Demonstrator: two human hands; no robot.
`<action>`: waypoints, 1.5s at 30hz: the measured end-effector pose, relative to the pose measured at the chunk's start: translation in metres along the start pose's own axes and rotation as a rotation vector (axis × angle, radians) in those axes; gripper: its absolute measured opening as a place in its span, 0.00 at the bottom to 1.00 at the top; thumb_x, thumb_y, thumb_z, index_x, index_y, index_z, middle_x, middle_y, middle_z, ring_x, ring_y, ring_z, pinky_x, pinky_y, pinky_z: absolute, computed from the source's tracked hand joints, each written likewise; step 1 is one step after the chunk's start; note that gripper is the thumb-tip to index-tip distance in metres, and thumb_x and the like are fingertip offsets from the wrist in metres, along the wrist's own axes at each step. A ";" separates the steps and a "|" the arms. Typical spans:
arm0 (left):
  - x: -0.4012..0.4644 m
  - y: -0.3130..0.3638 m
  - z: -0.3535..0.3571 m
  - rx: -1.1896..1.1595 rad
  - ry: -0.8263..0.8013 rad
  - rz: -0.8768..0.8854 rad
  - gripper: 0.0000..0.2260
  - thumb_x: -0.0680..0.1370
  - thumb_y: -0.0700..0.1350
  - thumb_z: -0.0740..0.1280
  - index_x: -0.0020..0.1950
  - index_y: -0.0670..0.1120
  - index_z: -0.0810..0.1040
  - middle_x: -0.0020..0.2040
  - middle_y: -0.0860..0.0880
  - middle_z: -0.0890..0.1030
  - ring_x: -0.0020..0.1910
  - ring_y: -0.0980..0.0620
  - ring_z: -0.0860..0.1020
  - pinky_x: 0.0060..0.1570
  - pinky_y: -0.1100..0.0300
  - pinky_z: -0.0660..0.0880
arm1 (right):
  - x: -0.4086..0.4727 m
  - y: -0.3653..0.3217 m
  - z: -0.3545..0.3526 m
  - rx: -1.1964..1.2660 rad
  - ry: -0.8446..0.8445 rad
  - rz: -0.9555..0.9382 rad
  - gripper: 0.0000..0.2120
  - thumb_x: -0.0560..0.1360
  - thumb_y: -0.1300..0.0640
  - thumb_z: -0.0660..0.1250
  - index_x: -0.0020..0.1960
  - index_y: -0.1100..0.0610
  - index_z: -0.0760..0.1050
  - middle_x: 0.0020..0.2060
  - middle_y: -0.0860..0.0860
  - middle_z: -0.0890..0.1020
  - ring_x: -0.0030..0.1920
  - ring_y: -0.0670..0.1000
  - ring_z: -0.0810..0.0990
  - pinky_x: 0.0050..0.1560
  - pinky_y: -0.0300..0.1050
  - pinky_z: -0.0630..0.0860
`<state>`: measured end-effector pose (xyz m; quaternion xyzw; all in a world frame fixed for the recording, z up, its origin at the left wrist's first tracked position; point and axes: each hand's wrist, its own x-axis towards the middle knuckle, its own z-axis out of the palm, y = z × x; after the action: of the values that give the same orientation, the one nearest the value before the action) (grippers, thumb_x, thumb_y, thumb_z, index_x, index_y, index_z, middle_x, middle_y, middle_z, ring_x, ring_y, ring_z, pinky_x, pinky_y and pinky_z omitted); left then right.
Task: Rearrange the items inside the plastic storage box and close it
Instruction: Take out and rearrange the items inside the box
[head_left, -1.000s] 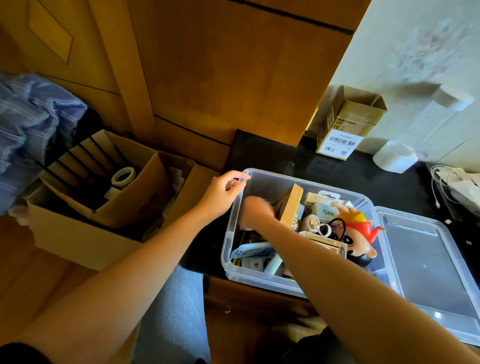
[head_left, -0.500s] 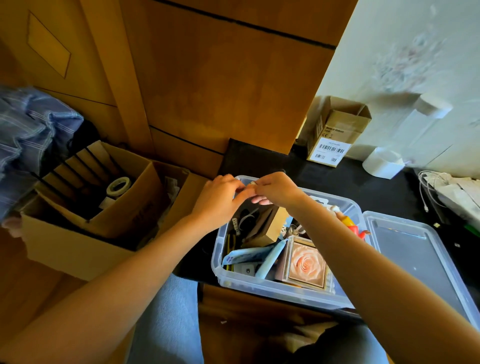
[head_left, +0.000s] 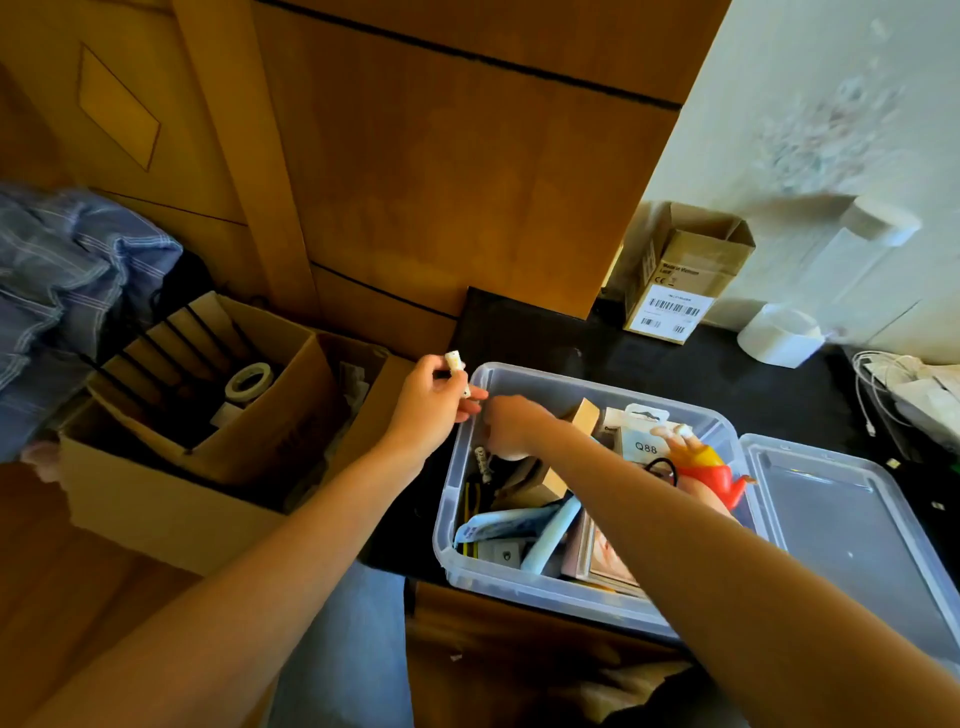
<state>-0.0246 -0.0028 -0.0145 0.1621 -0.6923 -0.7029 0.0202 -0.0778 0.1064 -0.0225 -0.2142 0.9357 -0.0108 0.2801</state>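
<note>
A clear plastic storage box (head_left: 524, 584) stands open on a black surface, full of small items: a brown cardboard box (head_left: 584, 418), a white Q88 package (head_left: 645, 441), a red and yellow toy figure (head_left: 704, 470), a rose picture (head_left: 605, 558) and pale blue tubes (head_left: 550, 535). Its clear lid (head_left: 852, 545) lies flat to the right. My left hand (head_left: 428, 410) hovers just outside the box's far left corner, holding a small white cylinder (head_left: 457, 370). My right hand (head_left: 511, 423) reaches into the box's far left part; what its fingers hold is hidden.
An open cardboard box (head_left: 171, 499) with dividers and a tape roll (head_left: 249, 380) sits on the wooden floor at left, blue striped cloth (head_left: 57, 280) behind it. A small barcoded carton (head_left: 675, 291), a white cup (head_left: 779, 335) and white cables (head_left: 893, 379) lie at the back right.
My hands met above the box's far left corner half a second ago. Now the left hand holds the white cylinder outside the corner and the right hand has dropped back into the box.
</note>
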 end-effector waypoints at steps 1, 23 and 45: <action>0.000 0.001 -0.001 -0.047 0.013 -0.026 0.05 0.82 0.39 0.58 0.56 0.42 0.70 0.40 0.46 0.81 0.35 0.53 0.78 0.40 0.62 0.74 | 0.006 -0.003 0.003 -0.007 0.011 0.023 0.12 0.78 0.60 0.60 0.59 0.62 0.75 0.50 0.57 0.79 0.52 0.57 0.77 0.52 0.48 0.72; 0.003 0.003 -0.004 0.035 -0.015 0.040 0.09 0.83 0.46 0.55 0.45 0.46 0.70 0.32 0.49 0.78 0.24 0.57 0.76 0.24 0.67 0.70 | -0.018 0.029 -0.039 0.237 0.128 0.033 0.15 0.72 0.47 0.69 0.49 0.58 0.82 0.39 0.54 0.83 0.39 0.51 0.80 0.43 0.43 0.78; -0.010 0.016 0.028 0.330 -0.253 -0.047 0.14 0.73 0.56 0.70 0.38 0.48 0.72 0.25 0.52 0.66 0.23 0.55 0.64 0.22 0.65 0.59 | -0.071 0.073 -0.016 -0.037 0.100 0.122 0.13 0.79 0.59 0.57 0.59 0.61 0.76 0.55 0.56 0.79 0.54 0.55 0.77 0.56 0.45 0.72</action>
<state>-0.0259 0.0260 0.0027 0.0898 -0.7912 -0.5948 -0.1102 -0.0612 0.1999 0.0176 -0.1614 0.9598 0.0128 0.2293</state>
